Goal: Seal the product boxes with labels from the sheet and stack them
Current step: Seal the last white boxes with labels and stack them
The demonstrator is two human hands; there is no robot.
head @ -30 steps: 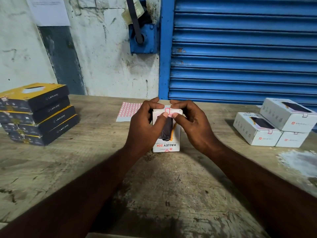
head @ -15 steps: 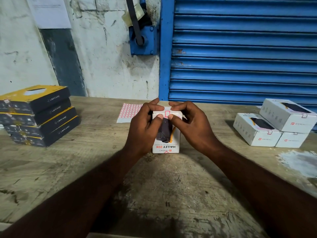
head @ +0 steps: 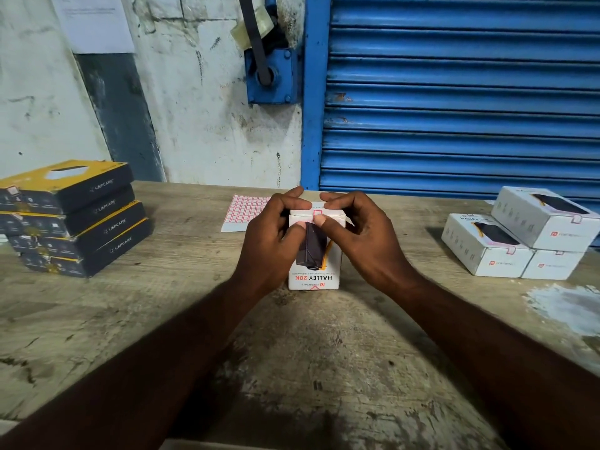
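The white box (head: 313, 277) stands mid-table (head: 194, 319), gripped on both sides by the left hand (head: 271, 241) and right hand (head: 360, 241). The right thumb has slid up onto the red label (head: 317, 212) and presses it over the top edge, so this seal looks nearly finished. The label sheet (head: 246, 211) lies just behind.

**Print legible on the boxes**

The middle box (head: 313, 277) carries "HALLEY 20K", seen upside down near its lower edge, with a small red logo beside it. The finer lines above that are too small to read. Each of the four dark boxes (head: 97, 222) stacked at the left shows "LAPCARE" in pale letters on its side. Among the right-hand boxes (head: 487, 251), the lower front one shows "HALLEY" along its top, and their ends bear a red logo with faint wording that cannot be made out. The paper on the wall (head: 94, 21) has printed lines, unreadable. The label sheet (head: 240, 211) shows red-edged squares with no legible text.
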